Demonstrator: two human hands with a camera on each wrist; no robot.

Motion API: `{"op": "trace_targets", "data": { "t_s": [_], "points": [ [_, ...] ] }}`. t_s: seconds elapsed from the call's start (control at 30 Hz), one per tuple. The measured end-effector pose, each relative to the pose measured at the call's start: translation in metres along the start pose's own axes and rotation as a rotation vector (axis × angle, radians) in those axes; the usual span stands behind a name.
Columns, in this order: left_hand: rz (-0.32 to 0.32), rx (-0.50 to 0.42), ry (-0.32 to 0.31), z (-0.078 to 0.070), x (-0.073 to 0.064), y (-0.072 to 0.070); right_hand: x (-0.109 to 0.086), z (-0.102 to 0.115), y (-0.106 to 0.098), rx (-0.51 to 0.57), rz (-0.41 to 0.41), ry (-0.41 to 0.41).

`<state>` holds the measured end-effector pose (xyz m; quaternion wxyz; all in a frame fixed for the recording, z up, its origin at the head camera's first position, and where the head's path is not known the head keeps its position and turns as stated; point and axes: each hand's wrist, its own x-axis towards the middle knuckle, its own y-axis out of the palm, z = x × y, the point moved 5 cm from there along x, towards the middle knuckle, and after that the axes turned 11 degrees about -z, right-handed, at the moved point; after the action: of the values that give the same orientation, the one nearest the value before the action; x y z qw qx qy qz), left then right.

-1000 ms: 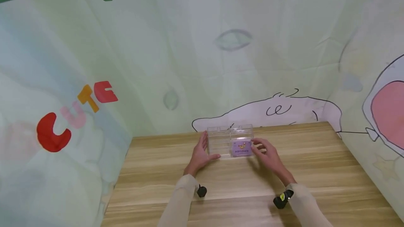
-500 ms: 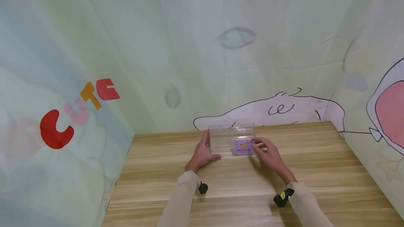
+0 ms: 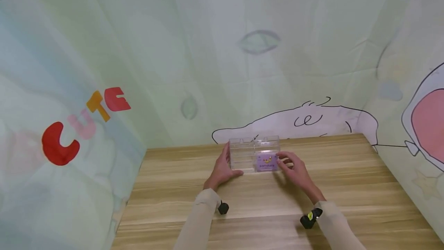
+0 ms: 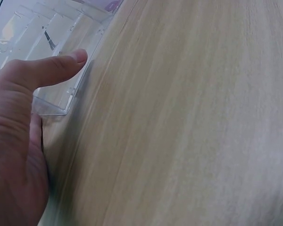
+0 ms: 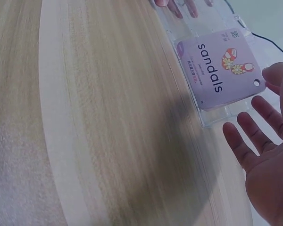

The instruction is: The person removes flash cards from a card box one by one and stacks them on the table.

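Observation:
A clear plastic card holder (image 3: pixel 242 157) with stepped compartments stands at the back of the table. My left hand (image 3: pixel 221 169) grips its left end, the thumb over the front edge and the fingers along the side. In the holder's right half sits a purple flashcard (image 3: pixel 267 161) printed "sandals", with a picture of sandals. My right hand (image 3: pixel 295 169) is at the card's right edge. In the right wrist view, thumb and forefinger pinch the flashcard (image 5: pixel 212 70) near its punched hole; the other fingers spread loosely. The left compartments hold no card.
The wood-grain table (image 3: pixel 256 211) stretches in front of the holder and to both sides. Behind it hangs a printed cloth backdrop (image 3: pixel 208 68), close to the table's back edge. Each wrist wears a small black camera, one of them the left wrist camera (image 3: pixel 223 208).
The head view shifts slightly. Both hands, the holder and the card keep their places relative to one another.

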<state>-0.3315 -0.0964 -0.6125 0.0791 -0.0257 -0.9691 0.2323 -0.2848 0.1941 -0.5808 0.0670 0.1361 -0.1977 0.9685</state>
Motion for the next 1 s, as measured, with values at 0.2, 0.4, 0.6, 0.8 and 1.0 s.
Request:
{"op": "trace_targets", "data": {
  "t_s": [0.2,0.4,0.6,0.8,1.0],
  "points": [
    [-0.009,-0.013,0.010,-0.0007,-0.0012,-0.0003,-0.0008,0.0013,-0.0001,-0.012,0.010,0.009],
    [-0.008,-0.008,0.005,-0.0003,-0.0013,-0.0005,-0.0005,0.0024,-0.0007,-0.018,0.012,0.013],
    [-0.007,0.007,0.001,-0.0005,-0.0020,-0.0002,-0.0011,0.0019,-0.0002,-0.019,0.010,0.014],
    [-0.006,0.003,-0.002,-0.0006,-0.0027,0.0000,-0.0010,0.0019,-0.0009,-0.012,-0.012,-0.011],
    [-0.010,0.005,-0.002,-0.0009,-0.0024,0.0004,-0.0015,0.0007,-0.0002,-0.024,-0.019,-0.022]
  ]
}}
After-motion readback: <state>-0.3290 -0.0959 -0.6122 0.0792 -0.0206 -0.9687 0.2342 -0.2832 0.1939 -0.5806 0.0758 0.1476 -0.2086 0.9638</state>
